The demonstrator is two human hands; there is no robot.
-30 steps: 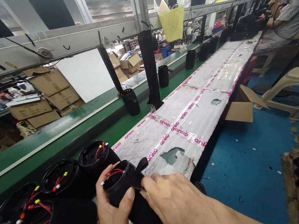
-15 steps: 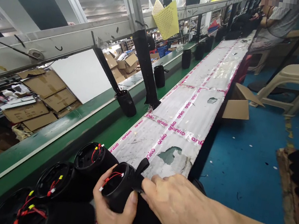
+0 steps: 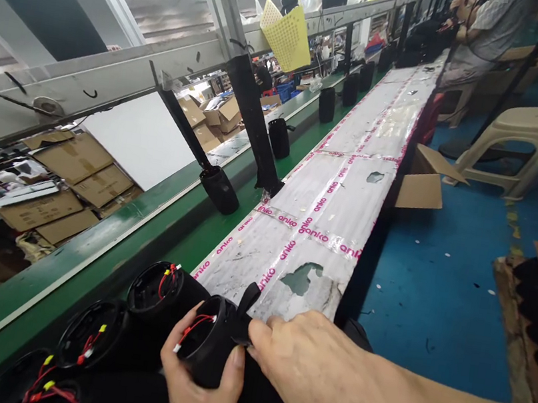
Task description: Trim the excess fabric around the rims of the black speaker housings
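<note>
A black, fabric-covered cylindrical speaker housing [image 3: 261,389] lies tilted at the near end of the table, its open end towards the left. Red wires with a white plug [image 3: 194,330] show inside the opening. My left hand [image 3: 205,387] wraps round the rim end, thumb on top. Closed fingers of my right hand [image 3: 297,350] pinch the black fabric strap [image 3: 249,299] near its base; the fingertips are partly hidden. Left of my hands, several similar black housings [image 3: 187,304] lie with red wires and yellow plugs in their open ends.
A long table [image 3: 335,198] covered in taped white wrap runs ahead, beside a green conveyor [image 3: 144,223] carrying black cylinders [image 3: 220,189]. A dark post [image 3: 253,125] stands at the table's left edge. Rightward are an open carton [image 3: 420,187], a beige stool [image 3: 520,141] and a seated person [image 3: 491,32].
The whole view has shifted slightly, with the background moving left. Both hands keep nearly the same hold on the speaker housing and its strap.
</note>
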